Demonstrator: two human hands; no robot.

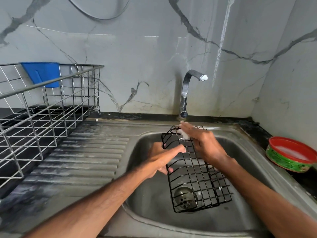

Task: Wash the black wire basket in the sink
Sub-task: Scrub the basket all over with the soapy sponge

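**Basket gripped in the sink**

Left hand is gripping the black wire basket by its left rim, thumb over, fingers curled under. Right hand is working a white lump at the far end; blurred, hold unclear. Basket is lying lengthwise inside the sink, tap beyond.

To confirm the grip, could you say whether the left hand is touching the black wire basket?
Touching: the head view shows the left hand gripping the black wire basket, thumb over its wires, fingers beneath.
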